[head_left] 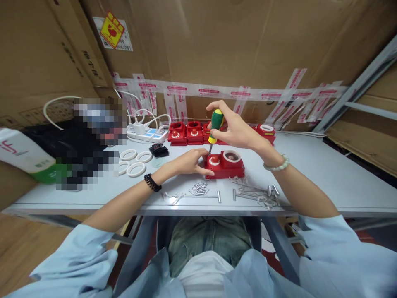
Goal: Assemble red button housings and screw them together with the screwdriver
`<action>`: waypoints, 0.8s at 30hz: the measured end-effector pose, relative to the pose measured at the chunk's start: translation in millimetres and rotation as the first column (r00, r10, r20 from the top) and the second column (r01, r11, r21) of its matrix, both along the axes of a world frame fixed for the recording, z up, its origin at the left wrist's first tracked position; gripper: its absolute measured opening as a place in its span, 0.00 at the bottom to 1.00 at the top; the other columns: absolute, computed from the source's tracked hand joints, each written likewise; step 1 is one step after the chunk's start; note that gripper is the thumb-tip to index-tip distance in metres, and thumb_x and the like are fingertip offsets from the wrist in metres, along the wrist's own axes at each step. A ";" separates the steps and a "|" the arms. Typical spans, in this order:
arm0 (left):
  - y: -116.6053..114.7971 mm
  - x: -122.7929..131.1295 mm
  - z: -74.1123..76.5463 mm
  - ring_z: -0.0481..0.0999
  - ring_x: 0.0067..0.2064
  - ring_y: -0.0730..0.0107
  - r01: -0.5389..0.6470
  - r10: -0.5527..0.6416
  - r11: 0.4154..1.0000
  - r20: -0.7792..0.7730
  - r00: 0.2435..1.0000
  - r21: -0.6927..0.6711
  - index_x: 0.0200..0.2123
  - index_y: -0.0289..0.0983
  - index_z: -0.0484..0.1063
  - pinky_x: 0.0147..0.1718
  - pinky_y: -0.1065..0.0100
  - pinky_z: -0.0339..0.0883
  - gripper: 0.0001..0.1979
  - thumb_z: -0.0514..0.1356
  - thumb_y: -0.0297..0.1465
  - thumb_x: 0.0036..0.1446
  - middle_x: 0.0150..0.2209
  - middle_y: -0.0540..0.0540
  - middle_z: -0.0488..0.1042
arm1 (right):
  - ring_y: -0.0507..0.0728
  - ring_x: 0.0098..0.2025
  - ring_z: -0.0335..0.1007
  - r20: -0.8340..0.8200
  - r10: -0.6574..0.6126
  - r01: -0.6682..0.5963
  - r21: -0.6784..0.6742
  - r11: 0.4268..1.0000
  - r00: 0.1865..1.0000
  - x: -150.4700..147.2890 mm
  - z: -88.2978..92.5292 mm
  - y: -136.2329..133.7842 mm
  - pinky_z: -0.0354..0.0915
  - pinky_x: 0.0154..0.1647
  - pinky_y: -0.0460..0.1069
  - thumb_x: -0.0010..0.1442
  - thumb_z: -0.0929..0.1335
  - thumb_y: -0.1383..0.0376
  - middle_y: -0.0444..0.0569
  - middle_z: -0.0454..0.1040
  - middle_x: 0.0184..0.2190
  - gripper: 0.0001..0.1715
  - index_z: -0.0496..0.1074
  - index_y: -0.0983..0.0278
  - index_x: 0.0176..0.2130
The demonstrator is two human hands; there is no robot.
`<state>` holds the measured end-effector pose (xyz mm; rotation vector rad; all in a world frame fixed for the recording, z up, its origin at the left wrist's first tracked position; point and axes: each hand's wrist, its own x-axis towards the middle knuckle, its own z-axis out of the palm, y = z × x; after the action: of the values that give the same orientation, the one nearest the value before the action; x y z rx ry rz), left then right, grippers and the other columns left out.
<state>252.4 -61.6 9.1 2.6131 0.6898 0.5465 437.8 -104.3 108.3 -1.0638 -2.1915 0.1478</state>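
Observation:
My right hand is closed around the green and yellow handle of a screwdriver. The screwdriver stands nearly upright, its tip down at the back left corner of a red box. That box lies flat and carries a red dome in a white collar and a white ring around a dark round opening. Gripping the box's left end is my left hand, thumb at the front and fingers behind. Small screws lie in a loose pile just in front, beside a metal T-shaped rod with string.
More T-shaped rods with string lie front right. White rings and black packets are to the left. Behind stands a row of red boxes, with a power strip and cables beside it. Cardboard walls the back.

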 end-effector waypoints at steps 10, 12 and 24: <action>-0.3 0.2 0.1 0.71 0.35 0.63 -0.028 0.029 0.999 -0.046 0.999 0.028 0.40 0.36 0.69 0.35 0.66 0.61 0.28 0.66 0.54 0.49 0.36 0.45 0.73 | 0.53 0.29 0.62 0.004 -0.107 0.107 0.040 0.993 0.994 6.6 -3.1 2.4 0.62 0.34 0.51 0.59 0.67 0.64 0.44 0.69 0.33 0.19 0.60 0.59 0.50; -0.2 0.3 -0.1 0.71 0.36 0.63 -0.022 0.023 0.999 -0.034 0.999 0.028 0.40 0.36 0.69 0.35 0.66 0.61 0.28 0.66 0.54 0.49 0.36 0.45 0.73 | 0.52 0.30 0.63 -0.010 0.013 -0.013 -0.004 1.000 1.000 9.3 -1.9 2.4 0.62 0.34 0.49 0.58 0.67 0.67 0.44 0.69 0.35 0.21 0.60 0.58 0.50; 0.0 -0.4 -0.2 0.72 0.36 0.64 -0.009 0.010 1.000 -0.034 0.999 0.024 0.39 0.36 0.69 0.35 0.66 0.62 0.27 0.66 0.53 0.50 0.36 0.46 0.74 | 0.52 0.32 0.65 -0.117 0.111 -0.116 -0.035 0.993 0.987 6.6 -6.0 6.1 0.63 0.34 0.50 0.58 0.68 0.65 0.44 0.70 0.35 0.22 0.60 0.58 0.51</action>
<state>252.1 -61.6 8.9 2.6482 0.7103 0.5175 444.4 -98.2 102.3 -0.9289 -2.1529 0.2999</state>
